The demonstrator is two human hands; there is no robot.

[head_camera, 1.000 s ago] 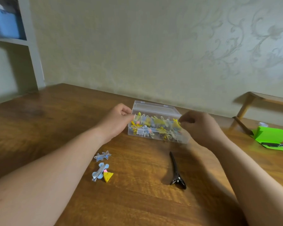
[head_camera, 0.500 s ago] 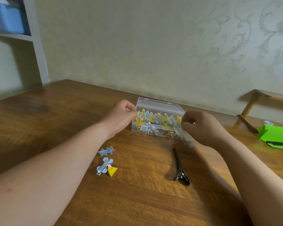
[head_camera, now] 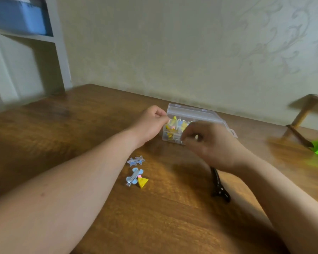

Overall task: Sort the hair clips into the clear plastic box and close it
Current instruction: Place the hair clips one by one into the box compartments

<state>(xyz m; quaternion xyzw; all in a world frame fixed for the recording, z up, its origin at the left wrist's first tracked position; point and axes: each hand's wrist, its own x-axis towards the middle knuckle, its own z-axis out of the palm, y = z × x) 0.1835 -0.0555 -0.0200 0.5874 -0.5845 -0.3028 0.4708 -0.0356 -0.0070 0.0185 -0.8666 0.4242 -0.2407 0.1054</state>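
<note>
Nearest on the bench (head_camera: pixel 66 136) lie a black clip (head_camera: pixel 219 187), a blue-and-yellow clip pair (head_camera: pixel 136 177) and a star clip (head_camera: pixel 135 160), unsorted. Farther off, the left hand (head_camera: pixel 151 124) pinches the clear plastic box (head_camera: pixel 195 116) at its left end, while the blurred right hand (head_camera: pixel 212 143) seems curled at its front. Sorting looks unfinished; next, gather the loose clips.

Bare table (head_camera: pixel 81 134) left; clips (head_camera: pixel 136 173), black clip (head_camera: pixel 219 187) near box (head_camera: pixel 195 114).

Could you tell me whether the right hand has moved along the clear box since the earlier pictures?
Yes. The right hand has shifted leftward from the clear box's right end to its front middle.
</note>
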